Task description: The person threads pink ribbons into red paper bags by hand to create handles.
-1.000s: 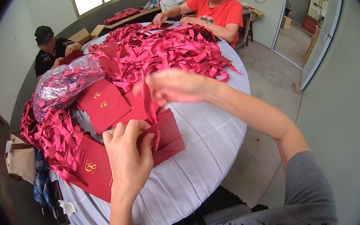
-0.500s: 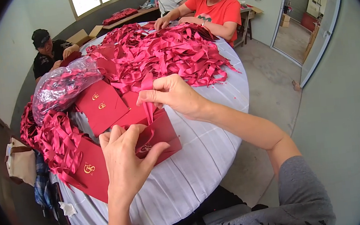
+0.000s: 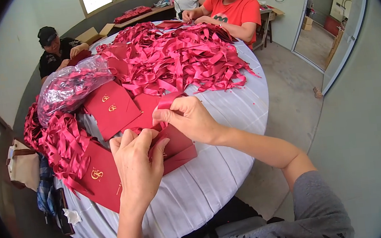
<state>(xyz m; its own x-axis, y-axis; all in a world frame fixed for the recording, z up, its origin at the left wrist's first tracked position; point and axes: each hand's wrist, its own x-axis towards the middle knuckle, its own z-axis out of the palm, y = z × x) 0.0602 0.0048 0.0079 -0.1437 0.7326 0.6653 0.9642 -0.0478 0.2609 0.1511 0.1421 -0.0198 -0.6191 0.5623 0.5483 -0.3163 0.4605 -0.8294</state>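
A red paper gift bag (image 3: 182,150) lies on the white-covered table in front of me. My left hand (image 3: 137,164) is closed on its upper edge, thumb bent toward the fingers. My right hand (image 3: 193,121) pinches a pink-red satin ribbon (image 3: 170,100), which loops over the fingers, close above the bag's opening. The fingertips of both hands nearly meet, and they hide where the ribbon meets the bag. Flat red bags with gold marks (image 3: 111,108) lie just beyond, and another flat red bag (image 3: 96,175) is left of my left hand.
A big heap of ribbons (image 3: 184,57) covers the far table; a smaller ribbon pile (image 3: 65,143) and a clear plastic bag of ribbons (image 3: 73,85) lie left. A person in red (image 3: 235,12) and one in black (image 3: 56,52) work across the white-covered table (image 3: 214,172).
My right hand has come down toward the bag's edge with the ribbon, which now curls over its fingers. My left thumb has folded in toward its fingers. The view has shifted slightly.
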